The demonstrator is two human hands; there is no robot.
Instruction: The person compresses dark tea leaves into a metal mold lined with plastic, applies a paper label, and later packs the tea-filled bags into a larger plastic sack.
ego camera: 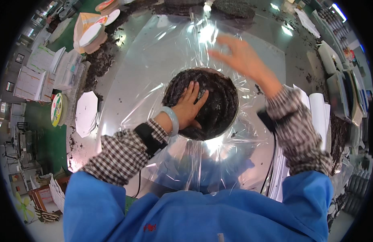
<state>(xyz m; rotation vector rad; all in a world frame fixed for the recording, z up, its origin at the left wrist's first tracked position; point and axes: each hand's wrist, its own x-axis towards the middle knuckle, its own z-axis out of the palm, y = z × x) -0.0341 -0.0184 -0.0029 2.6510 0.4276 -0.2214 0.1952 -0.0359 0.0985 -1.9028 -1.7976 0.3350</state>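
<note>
A round mass of dark, moist leafy material [218, 103] sits at the middle of the metal work table, inside a round rim. Clear plastic film [138, 75] spreads out around it in creases. My left hand [191, 110] lies on the dark mass with its fingers spread, a pale bangle at its wrist. Beyond the mass and to the right, my right hand [238, 56] is raised near the far part of the film, blurred, its fingers apart and nothing seen in them.
Octagonal white sheets [87, 113] lie at the left, near a round yellow-green labelled stack [57, 109]. More round papers [92, 34] stand at the far left. A white paper roll [317, 116] is beside my right sleeve. Dark crumbs [100, 65] litter the table; clear boxes [68, 69] stand left.
</note>
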